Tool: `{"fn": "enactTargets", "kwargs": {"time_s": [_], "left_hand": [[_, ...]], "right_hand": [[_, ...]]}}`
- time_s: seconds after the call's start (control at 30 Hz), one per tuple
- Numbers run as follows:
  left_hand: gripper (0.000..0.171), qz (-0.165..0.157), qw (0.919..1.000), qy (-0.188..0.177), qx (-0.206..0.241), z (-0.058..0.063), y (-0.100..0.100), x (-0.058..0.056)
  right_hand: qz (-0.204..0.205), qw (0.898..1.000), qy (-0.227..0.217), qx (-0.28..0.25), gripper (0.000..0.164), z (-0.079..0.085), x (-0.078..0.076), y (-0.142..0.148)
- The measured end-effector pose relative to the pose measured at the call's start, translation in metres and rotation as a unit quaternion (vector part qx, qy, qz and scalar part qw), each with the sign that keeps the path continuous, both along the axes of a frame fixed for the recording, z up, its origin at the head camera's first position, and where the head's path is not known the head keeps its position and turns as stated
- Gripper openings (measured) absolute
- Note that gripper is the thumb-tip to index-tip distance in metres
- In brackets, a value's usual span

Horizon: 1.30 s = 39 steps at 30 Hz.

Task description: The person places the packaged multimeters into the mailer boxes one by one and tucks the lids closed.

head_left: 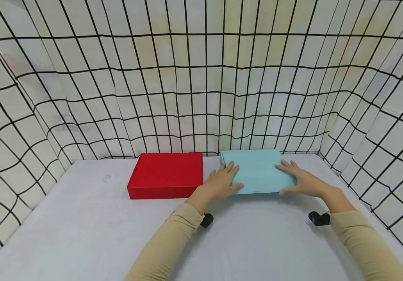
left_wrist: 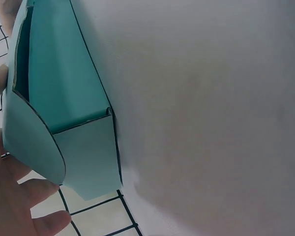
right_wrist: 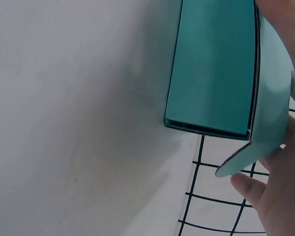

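Note:
A light blue cardboard box [head_left: 257, 168] lies on the white table, right of the middle. Its lid is down but slightly raised at the front, where the left wrist view shows a narrow gap. A side flap [left_wrist: 32, 142] of the lid sticks out past the box's side; at the other end another flap [right_wrist: 273, 93] does the same. My left hand [head_left: 220, 183] touches the lid's left part with fingers spread. At the right end rests my right hand [head_left: 303, 181], its fingers fairly straight along the lid's edge and the thumb near the front.
A closed red box [head_left: 170, 171] sits on the table [head_left: 82, 226], just left of the blue one. White walls with a black grid [head_left: 194, 78] stand behind and at both sides. Small black devices [head_left: 319, 218] are worn at the wrists.

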<state>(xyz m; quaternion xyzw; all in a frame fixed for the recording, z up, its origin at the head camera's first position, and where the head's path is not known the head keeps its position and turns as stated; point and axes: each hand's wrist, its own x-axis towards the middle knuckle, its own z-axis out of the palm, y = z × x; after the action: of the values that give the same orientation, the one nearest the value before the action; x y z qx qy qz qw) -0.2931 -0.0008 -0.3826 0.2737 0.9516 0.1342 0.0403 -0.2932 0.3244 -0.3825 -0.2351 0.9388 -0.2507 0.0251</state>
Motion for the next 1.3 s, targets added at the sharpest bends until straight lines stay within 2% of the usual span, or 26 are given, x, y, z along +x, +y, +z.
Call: {"fn": "enactTargets", "kwargs": {"time_s": [0.23,0.4,0.83,1.07,1.3], "left_hand": [[0.073,-0.011,0.9997,0.017,-0.013,0.000,0.001,0.000],[0.073,-0.013,0.9997,0.016,-0.014,-0.002,0.000,-0.001],[0.078,-0.021,0.9992,-0.009,-0.034,-0.003,-0.001,0.004],[0.084,-0.016,0.9978,-0.006,-0.065,-0.004,0.002,0.002],[0.089,-0.007,0.9953,-0.027,-0.093,-0.003,0.007,0.004]], "right_hand": [[0.015,1.000,0.020,0.013,0.099,0.001,-0.001,-0.007],[0.014,0.999,0.022,0.022,0.099,0.000,0.000,-0.007],[0.013,0.999,-0.014,0.047,0.106,0.000,0.005,-0.010],[0.014,0.997,-0.004,0.076,0.107,0.001,0.004,-0.012],[0.022,0.994,0.006,0.104,0.105,0.002,0.009,-0.018]]}}
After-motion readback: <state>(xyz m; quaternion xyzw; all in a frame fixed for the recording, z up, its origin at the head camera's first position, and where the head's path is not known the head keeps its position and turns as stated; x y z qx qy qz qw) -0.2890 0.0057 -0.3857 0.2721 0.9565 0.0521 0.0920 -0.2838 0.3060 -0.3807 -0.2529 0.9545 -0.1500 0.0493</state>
